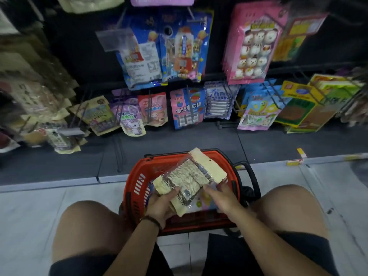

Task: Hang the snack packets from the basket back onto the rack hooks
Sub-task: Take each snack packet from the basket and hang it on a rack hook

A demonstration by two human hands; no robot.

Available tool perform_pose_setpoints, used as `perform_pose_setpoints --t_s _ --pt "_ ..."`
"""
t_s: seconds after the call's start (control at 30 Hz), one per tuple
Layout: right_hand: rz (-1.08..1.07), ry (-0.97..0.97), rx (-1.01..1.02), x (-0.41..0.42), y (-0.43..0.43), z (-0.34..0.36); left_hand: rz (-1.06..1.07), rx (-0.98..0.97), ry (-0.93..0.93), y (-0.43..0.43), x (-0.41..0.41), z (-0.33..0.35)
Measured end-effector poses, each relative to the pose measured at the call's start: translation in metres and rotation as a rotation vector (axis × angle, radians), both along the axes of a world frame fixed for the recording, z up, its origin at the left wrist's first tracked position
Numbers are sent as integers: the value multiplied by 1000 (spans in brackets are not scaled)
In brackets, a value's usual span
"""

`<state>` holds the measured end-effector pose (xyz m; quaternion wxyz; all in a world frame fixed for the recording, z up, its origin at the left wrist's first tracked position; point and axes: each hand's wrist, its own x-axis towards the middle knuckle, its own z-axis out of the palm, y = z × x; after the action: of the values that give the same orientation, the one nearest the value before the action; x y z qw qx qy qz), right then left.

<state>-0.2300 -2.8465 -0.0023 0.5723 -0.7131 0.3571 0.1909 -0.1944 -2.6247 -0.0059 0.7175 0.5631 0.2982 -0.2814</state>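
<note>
Your knees frame the view from a crouch on pale floor tiles, dark shorts at the bottom edge. Between them sits the red shopping basket (137,183), black handle folded down on its right side. Your left hand (161,204), beaded bracelet at the wrist, cups the near end of a stack of cream-edged snack packets (189,178) from below, fingers curled closed around it. Your right hand (221,193) pinches the stack's right edge, thumb and fingers closed on the clear film. Stack is held tilted above the basket, hang-hole end pointing away toward the rack. More packets lie in the basket beneath; their number cannot be told. Rack hooks (190,104) ahead carry blue, pink and yellow packets in two rows, well apart from the held stack.
</note>
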Motion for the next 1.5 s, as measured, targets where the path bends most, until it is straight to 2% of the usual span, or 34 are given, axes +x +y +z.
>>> perform_pose_setpoints --t_s 0.17,0.27,0.37,0.53,0.67,0.73,0.8,0.83,0.93,1.03,1.1,1.27,1.4,1.5 --pt "-182 -129 488 1 16 27 -27 -128 -102 -4 -14 39" --pt "-171 -291 565 12 24 40 -94 -181 -159 -8 -23 60" --pt "-150 -385 547 18 28 50 -160 -139 -240 -9 -26 78" --pt "-136 -546 290 26 37 79 1 340 -614 -11 -4 94" --pt "-75 -632 190 39 47 111 -291 266 -853 -15 10 117" --pt "-10 -652 233 45 56 124 -391 204 -904 -15 22 124" --pt "48 -678 272 46 65 136 -336 68 -888 -14 33 133" --pt "89 -681 249 44 68 142 -299 59 -877 -12 39 137" --pt "236 -734 43 43 64 156 -217 210 -908 1 54 152" --pt "142 -810 -129 59 45 174 -209 140 -793 22 70 161" --pt "147 -806 -106 74 31 188 -207 105 -789 33 75 168" --pt "380 -858 -54 100 18 209 -140 -40 -762 43 81 194" --pt "406 -938 -27 117 26 225 -185 -13 -841 49 91 216" --pt "402 -1024 -41 128 38 239 -177 82 -912 51 100 238"
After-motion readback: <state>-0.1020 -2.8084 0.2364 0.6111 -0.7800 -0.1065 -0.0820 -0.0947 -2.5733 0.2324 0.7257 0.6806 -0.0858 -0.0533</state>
